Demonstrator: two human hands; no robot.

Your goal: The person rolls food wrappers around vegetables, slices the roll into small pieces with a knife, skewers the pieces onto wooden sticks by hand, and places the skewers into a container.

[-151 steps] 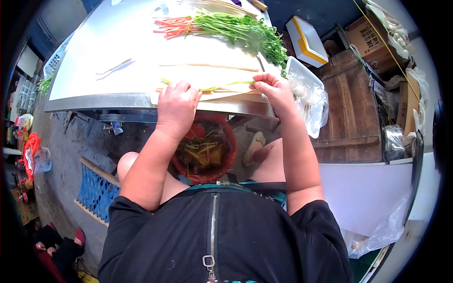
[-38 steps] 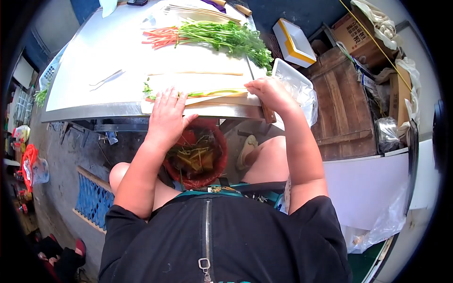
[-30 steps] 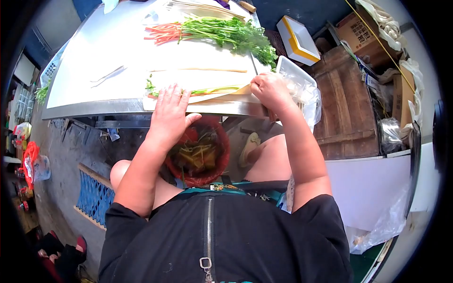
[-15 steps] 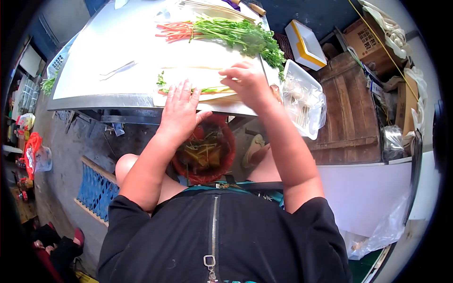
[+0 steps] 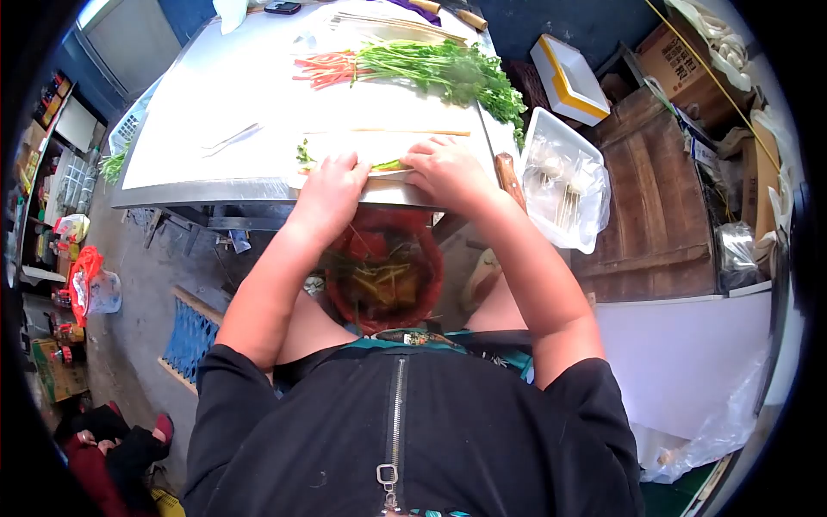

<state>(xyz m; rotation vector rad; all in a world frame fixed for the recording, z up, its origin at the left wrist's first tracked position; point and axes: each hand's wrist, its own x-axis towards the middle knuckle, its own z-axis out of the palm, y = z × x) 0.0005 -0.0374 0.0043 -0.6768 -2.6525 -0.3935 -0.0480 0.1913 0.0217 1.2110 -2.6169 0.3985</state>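
looks like the left hand (image 5: 334,185) and right hand (image 5: 448,171) are both curled over the greens (image 5: 388,165) by the near edge of the counter (image 5: 185,164), can't tell how closed either grip is, but uneven pressing could spill those greens

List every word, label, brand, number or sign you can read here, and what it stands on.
No text reads clearly.
Cardboard box, upper right: dark characters, too blurred to quote.
Blue-and-white label beside wooden board: too small.
Packages at far left: any print too small.
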